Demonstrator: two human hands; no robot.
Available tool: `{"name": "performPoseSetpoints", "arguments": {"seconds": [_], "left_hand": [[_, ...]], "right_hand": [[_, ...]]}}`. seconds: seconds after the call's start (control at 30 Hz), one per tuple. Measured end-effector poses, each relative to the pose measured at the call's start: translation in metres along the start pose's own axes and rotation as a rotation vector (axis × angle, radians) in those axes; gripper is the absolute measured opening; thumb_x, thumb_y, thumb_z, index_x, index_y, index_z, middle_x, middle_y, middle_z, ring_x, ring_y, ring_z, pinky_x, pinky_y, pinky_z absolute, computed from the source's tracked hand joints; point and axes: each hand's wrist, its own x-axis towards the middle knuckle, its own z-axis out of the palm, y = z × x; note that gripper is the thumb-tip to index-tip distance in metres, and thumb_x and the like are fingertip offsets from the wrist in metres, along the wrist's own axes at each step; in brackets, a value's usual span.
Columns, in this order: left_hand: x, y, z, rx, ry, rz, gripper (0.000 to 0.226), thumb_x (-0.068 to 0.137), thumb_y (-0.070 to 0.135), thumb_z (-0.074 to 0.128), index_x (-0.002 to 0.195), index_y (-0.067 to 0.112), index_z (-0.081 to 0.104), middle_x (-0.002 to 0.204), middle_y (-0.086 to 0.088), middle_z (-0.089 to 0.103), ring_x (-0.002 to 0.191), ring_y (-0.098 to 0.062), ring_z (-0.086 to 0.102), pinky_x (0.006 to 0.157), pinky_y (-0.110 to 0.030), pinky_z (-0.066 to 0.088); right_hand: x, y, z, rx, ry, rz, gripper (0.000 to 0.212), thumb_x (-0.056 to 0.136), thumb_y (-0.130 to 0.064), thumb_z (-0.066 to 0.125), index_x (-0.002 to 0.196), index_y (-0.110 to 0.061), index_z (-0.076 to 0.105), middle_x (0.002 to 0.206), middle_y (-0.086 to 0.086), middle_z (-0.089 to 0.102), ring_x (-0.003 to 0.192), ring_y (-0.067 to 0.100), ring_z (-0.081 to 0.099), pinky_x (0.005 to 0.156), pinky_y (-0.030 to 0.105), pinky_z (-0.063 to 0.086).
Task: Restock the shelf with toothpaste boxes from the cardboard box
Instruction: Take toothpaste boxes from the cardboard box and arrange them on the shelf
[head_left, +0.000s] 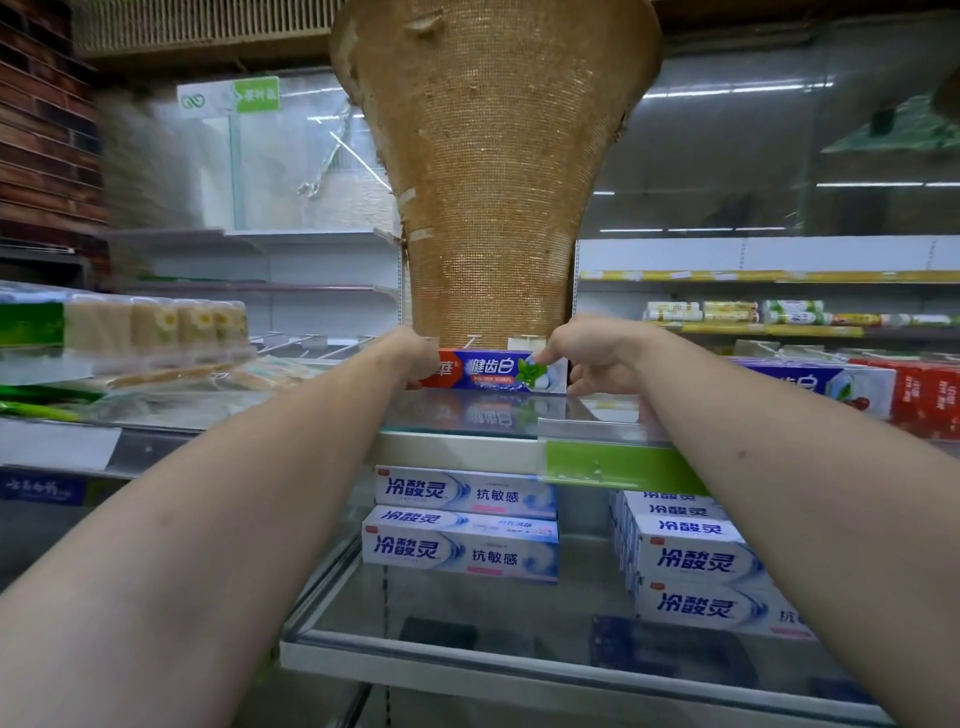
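Both hands hold one toothpaste box (493, 371) by its ends. The left hand (415, 358) is wrapped round the red left end, with most of its fingers hidden behind the carton. The right hand (592, 364) pinches the white right end, its fingers curled and one fingertip on the top edge. The box lies flat on the glass shelf (467, 415), its printed face towards the person and its long axis running left to right between the hands. It sits far back, close to the burlap-wrapped pillar (493, 182). Neither hand is clearly nearer, since each has an end. Squaring the box up probably means sliding it sideways along that axis, towards the matching boxes (831, 384) just to the right. Red boxes (924, 395) stand beyond those. A green price strip (613, 462) fronts the shelf, and on the shelf below are blue-and-white boxes (462, 540). Wrapped packs (156, 322) sit off to the left.
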Motion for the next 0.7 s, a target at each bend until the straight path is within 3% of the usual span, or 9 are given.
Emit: {"name": "performPoseSetpoints", "arguments": {"seconds": [0.1, 0.2, 0.27, 0.33, 0.43, 0.57, 0.7], "left_hand": [[-0.001, 0.0, 0.0, -0.003, 0.001, 0.001, 0.03, 0.099, 0.034, 0.064, 0.108, 0.013, 0.044, 0.098, -0.009, 0.057, 0.086, -0.019, 0.056, 0.081, -0.033, 0.042], [-0.002, -0.001, 0.001, 0.015, 0.016, 0.012, 0.028, 0.1, 0.033, 0.062, 0.107, 0.012, 0.044, 0.083, -0.005, 0.05, 0.07, -0.015, 0.049, 0.079, -0.033, 0.04], [-0.002, -0.001, 0.001, 0.028, 0.034, 0.019, 0.03, 0.099, 0.034, 0.063, 0.107, 0.012, 0.045, 0.088, -0.006, 0.054, 0.077, -0.017, 0.054, 0.079, -0.032, 0.041], [-0.001, -0.002, 0.002, 0.051, 0.079, 0.026, 0.035, 0.096, 0.039, 0.067, 0.109, 0.012, 0.048, 0.101, -0.008, 0.059, 0.092, -0.021, 0.058, 0.08, -0.031, 0.045], [0.001, -0.005, 0.002, 0.09, 0.158, 0.037, 0.041, 0.09, 0.043, 0.073, 0.106, 0.012, 0.051, 0.105, -0.009, 0.063, 0.101, -0.023, 0.064, 0.084, -0.03, 0.052], [0.004, -0.009, -0.001, 0.033, 0.204, 0.013, 0.033, 0.091, 0.033, 0.074, 0.105, 0.008, 0.059, 0.108, -0.011, 0.068, 0.101, -0.026, 0.068, 0.088, -0.033, 0.057], [0.008, -0.011, -0.001, -0.109, 0.253, -0.013, 0.027, 0.091, 0.022, 0.072, 0.079, 0.006, 0.053, 0.098, -0.014, 0.07, 0.089, -0.028, 0.072, 0.084, -0.037, 0.061]], "right_hand": [[-0.001, 0.0, 0.001, -0.025, 0.07, -0.008, 0.042, 0.096, -0.007, 0.06, 0.134, -0.006, 0.043, 0.153, 0.016, 0.036, 0.135, 0.034, 0.042, 0.104, 0.047, 0.047], [-0.002, 0.0, -0.003, -0.021, 0.194, -0.019, 0.024, 0.096, -0.011, 0.061, 0.116, -0.005, 0.05, 0.112, 0.014, 0.054, 0.09, 0.024, 0.061, 0.082, 0.04, 0.06], [-0.002, 0.0, -0.006, -0.027, 0.224, -0.001, 0.028, 0.096, -0.014, 0.06, 0.119, -0.002, 0.05, 0.094, 0.014, 0.055, 0.073, 0.023, 0.062, 0.063, 0.036, 0.06], [-0.006, -0.001, -0.005, -0.034, 0.185, 0.039, 0.032, 0.097, -0.016, 0.059, 0.123, 0.0, 0.048, 0.094, 0.021, 0.061, 0.073, 0.029, 0.067, 0.059, 0.037, 0.06], [-0.007, -0.003, -0.004, -0.048, 0.169, 0.047, 0.036, 0.098, -0.019, 0.058, 0.128, -0.003, 0.047, 0.099, 0.028, 0.066, 0.079, 0.035, 0.072, 0.072, 0.043, 0.062], [-0.006, -0.002, -0.005, -0.055, 0.177, 0.044, 0.039, 0.097, -0.024, 0.058, 0.13, -0.006, 0.047, 0.099, 0.028, 0.068, 0.082, 0.036, 0.074, 0.076, 0.045, 0.062], [-0.008, -0.004, -0.004, -0.07, 0.157, 0.05, 0.04, 0.099, -0.028, 0.056, 0.133, -0.01, 0.047, 0.099, 0.03, 0.067, 0.083, 0.036, 0.073, 0.074, 0.044, 0.062]]}}
